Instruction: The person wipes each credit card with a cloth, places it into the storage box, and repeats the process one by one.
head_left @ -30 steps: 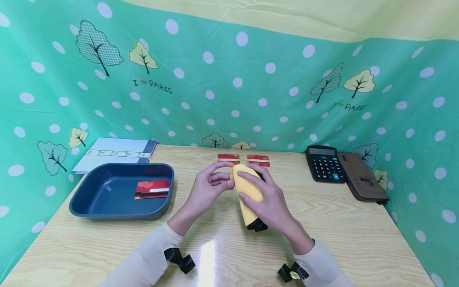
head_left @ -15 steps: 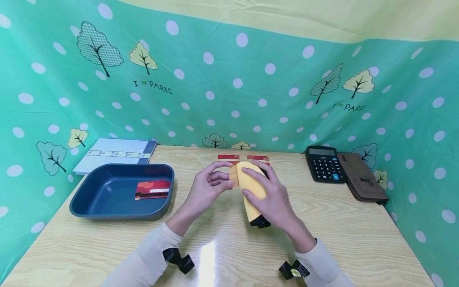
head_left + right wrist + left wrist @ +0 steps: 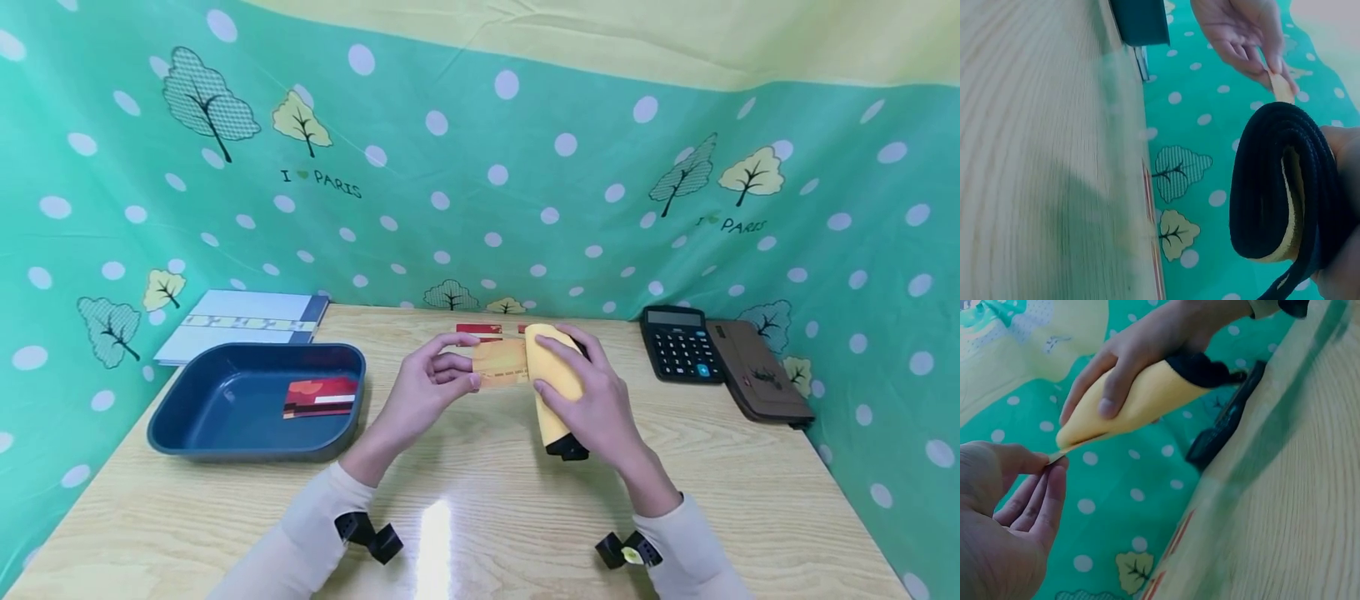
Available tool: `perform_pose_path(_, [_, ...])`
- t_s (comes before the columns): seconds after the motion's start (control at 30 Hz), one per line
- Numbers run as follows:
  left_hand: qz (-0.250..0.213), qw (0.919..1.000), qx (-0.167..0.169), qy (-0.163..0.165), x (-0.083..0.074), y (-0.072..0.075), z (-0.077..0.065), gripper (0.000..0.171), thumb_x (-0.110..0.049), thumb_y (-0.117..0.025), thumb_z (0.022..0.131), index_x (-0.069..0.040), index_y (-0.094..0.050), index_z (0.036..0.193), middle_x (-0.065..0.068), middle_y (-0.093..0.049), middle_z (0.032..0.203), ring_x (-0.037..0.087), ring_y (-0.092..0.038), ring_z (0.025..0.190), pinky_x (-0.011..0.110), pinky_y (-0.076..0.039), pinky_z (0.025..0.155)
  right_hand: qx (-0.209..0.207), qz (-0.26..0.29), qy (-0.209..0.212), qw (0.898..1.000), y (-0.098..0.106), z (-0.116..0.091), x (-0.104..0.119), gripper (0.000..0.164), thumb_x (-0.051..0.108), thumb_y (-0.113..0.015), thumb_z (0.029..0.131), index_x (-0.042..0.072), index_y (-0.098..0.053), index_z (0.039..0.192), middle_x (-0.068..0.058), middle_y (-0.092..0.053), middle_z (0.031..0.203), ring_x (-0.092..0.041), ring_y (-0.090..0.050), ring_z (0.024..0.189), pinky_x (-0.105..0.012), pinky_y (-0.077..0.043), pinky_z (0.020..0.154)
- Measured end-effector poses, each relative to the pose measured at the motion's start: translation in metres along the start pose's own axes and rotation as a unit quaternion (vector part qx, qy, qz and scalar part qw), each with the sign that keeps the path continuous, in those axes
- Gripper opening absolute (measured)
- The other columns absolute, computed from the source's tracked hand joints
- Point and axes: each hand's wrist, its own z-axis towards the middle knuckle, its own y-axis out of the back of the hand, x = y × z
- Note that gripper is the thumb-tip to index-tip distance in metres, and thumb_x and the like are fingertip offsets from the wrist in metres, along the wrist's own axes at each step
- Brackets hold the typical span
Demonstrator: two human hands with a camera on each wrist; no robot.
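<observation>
My left hand [image 3: 423, 387] pinches an orange-gold bank card [image 3: 498, 364] by its left end, thumb below and fingers above. The card is held up over the table, with a line of embossed digits along its lower part. In my right hand [image 3: 596, 404] is a folded yellow cloth [image 3: 551, 421] with a black side, its fingers and thumb wrapped round it. The cloth covers the card's right end. The right wrist view shows the cloth's rolled black layers [image 3: 1260, 187] end-on, with the card's edge [image 3: 1282, 87] rising beyond them to the left hand.
A dark blue basin [image 3: 247, 454] with a red card [image 3: 321, 397] inside stands at left, before a pale notebook [image 3: 240, 321]. Behind the hands lie red cards [image 3: 480, 329]. A calculator [image 3: 678, 346] and a brown wallet [image 3: 757, 371] are at the back right.
My right hand has moved right and slightly away with the cloth, while my left hand has shifted a little left. Much more of the card now shows between them.
</observation>
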Motion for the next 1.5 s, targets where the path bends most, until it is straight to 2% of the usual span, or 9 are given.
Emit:
perform_pose_path(0.2, [-0.014, 0.9997, -0.013, 0.017, 0.001, 0.009, 0.004, 0.049, 0.0, -0.074, 0.091, -0.014, -0.061, 0.136, 0.004, -0.074, 0.098, 0.015, -0.077, 0.09, 0.031, -0.065, 0.089, -0.005, -0.007, -0.003, 1.0, 0.005, 0.002, -0.007, 0.058, 0.016, -0.085, 0.085, 0.026, -0.066, 0.139, -0.007, -0.051, 0.153, -0.03, -0.065, 0.119, -0.028, -0.048, 0.058])
perform_pose_path(0.37, [-0.015, 0.9995, -0.024, 0.017, -0.001, 0.012, 0.005, 0.052, 0.0, -0.073, 0.091, -0.011, -0.058, 0.14, 0.004, -0.074, 0.098, 0.027, -0.077, 0.095, 0.032, -0.065, 0.09, -0.007, -0.01, -0.013, 1.0, 0.008, 0.003, -0.01, 0.059, 0.016, -0.084, 0.086, 0.027, -0.065, 0.14, -0.004, -0.049, 0.155, -0.03, -0.064, 0.122, -0.033, -0.051, 0.066])
perform_pose_path(0.47, [-0.018, 0.9993, -0.029, 0.016, -0.001, 0.013, 0.005, 0.052, 0.001, -0.073, 0.091, -0.009, -0.056, 0.139, 0.004, -0.074, 0.097, 0.031, -0.076, 0.096, 0.032, -0.065, 0.089, -0.006, -0.008, -0.019, 1.0, 0.009, 0.003, -0.011, 0.059, 0.016, -0.084, 0.086, 0.028, -0.064, 0.14, -0.004, -0.049, 0.155, -0.029, -0.065, 0.117, -0.032, -0.052, 0.067])
perform_pose_path(0.63, [-0.021, 0.9991, -0.035, 0.011, -0.001, 0.012, 0.005, 0.047, 0.001, -0.073, 0.091, -0.012, -0.058, 0.134, 0.005, -0.074, 0.097, 0.025, -0.077, 0.091, 0.03, -0.065, 0.087, -0.005, -0.004, -0.028, 1.0, 0.01, 0.003, -0.012, 0.058, 0.015, -0.084, 0.087, 0.027, -0.064, 0.14, -0.003, -0.048, 0.155, -0.027, -0.067, 0.107, -0.029, -0.051, 0.065])
perform_pose_path(0.83, [-0.007, 0.9991, -0.041, 0.007, 0.0, 0.011, 0.005, 0.034, 0.0, -0.071, 0.093, -0.002, -0.067, 0.127, 0.012, -0.072, 0.105, 0.013, -0.075, 0.088, 0.028, -0.065, 0.086, -0.001, -0.002, -0.039, 0.999, 0.012, 0.004, -0.011, 0.058, 0.016, -0.083, 0.087, 0.027, -0.064, 0.141, -0.003, -0.048, 0.156, -0.026, -0.067, 0.103, -0.029, -0.052, 0.067])
perform_pose_path(1.07, [0.005, 0.9989, -0.035, 0.031, -0.001, 0.01, 0.005, 0.033, -0.005, -0.07, 0.097, -0.001, -0.07, 0.129, 0.02, -0.073, 0.117, 0.019, -0.076, 0.096, 0.026, -0.064, 0.088, 0.0, -0.002, -0.041, 0.999, 0.013, 0.004, -0.01, 0.058, 0.015, -0.083, 0.087, 0.026, -0.064, 0.141, -0.004, -0.047, 0.156, -0.029, -0.064, 0.116, -0.032, -0.052, 0.072])
perform_pose_path(1.27, [0.007, 0.9988, -0.037, 0.032, -0.005, 0.009, 0.003, 0.03, -0.006, -0.066, 0.099, -0.001, -0.071, 0.128, 0.02, -0.072, 0.127, 0.014, -0.077, 0.093, 0.028, -0.064, 0.09, 0.001, 0.001, -0.044, 0.999, 0.014, 0.004, -0.009, 0.058, 0.016, -0.083, 0.087, 0.026, -0.064, 0.141, -0.005, -0.047, 0.156, -0.029, -0.065, 0.114, -0.031, -0.051, 0.072])
perform_pose_path(1.37, [-0.005, 0.999, -0.035, 0.029, -0.005, 0.01, 0.003, 0.029, -0.003, -0.06, 0.102, 0.001, -0.07, 0.129, 0.02, -0.069, 0.133, 0.013, -0.077, 0.094, 0.029, -0.064, 0.091, 0.003, 0.001, -0.046, 0.999, 0.015, 0.004, -0.009, 0.058, 0.016, -0.083, 0.088, 0.026, -0.063, 0.142, -0.003, -0.047, 0.157, -0.029, -0.065, 0.113, -0.031, -0.052, 0.071])
perform_pose_path(1.5, [-0.014, 0.9985, -0.043, 0.031, -0.005, 0.01, 0.004, 0.031, 0.003, -0.055, 0.102, 0.002, -0.069, 0.13, 0.022, -0.069, 0.132, 0.013, -0.076, 0.095, 0.028, -0.063, 0.093, 0.001, 0.003, -0.044, 0.999, 0.015, 0.005, -0.01, 0.058, 0.016, -0.083, 0.088, 0.026, -0.063, 0.141, -0.003, -0.047, 0.157, -0.029, -0.065, 0.112, -0.03, -0.052, 0.071])
